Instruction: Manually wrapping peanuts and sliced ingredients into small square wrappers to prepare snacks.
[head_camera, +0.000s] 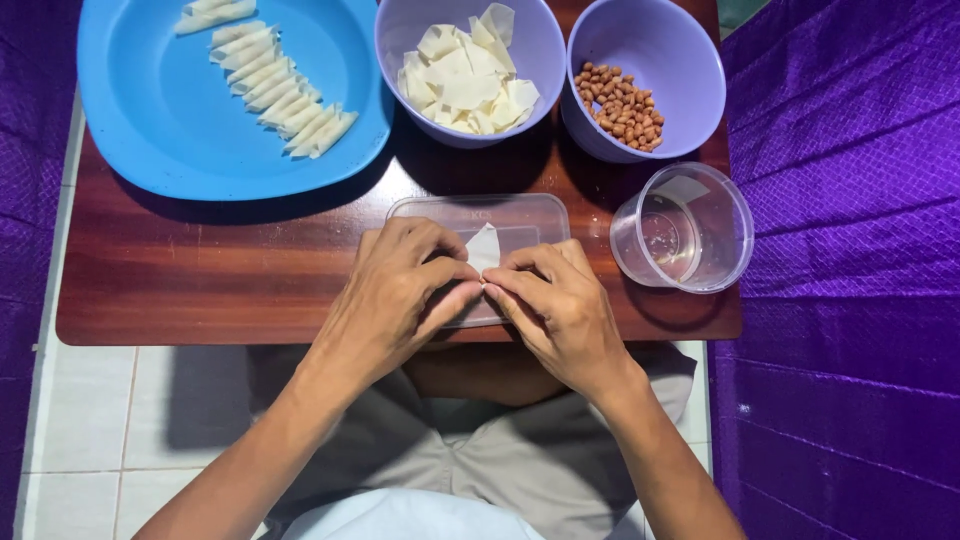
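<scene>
Fingers (455, 275) of both hands, the left hand (395, 300) and the right hand (560, 310), pinch a small white wrapper (484, 247) over a clear plastic lid (520, 215) on the dark wooden bench (200, 270); purple cloth (850, 300) hangs at both sides, and pale floor tiles (100, 420) lie below.

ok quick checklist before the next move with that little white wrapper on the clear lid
1. Both hands on the wrapper: left hand and right hand pinch the small white dough wrapper from either side. Ok.
2. Work surface: the wrapper lies on the clear flat plastic lid. Ok.
3. Filling inside the wrapper: hidden by fingers. Cannot tell.
4. Peanuts to hand: the purple bowl of brown peanuts is stocked. Ok.
5. Spare wrappers: the purple bowl of white wrapper squares holds plenty. Ok.
6. Room on the blue plastic tray beside the rolled pieces. Ok.
</scene>
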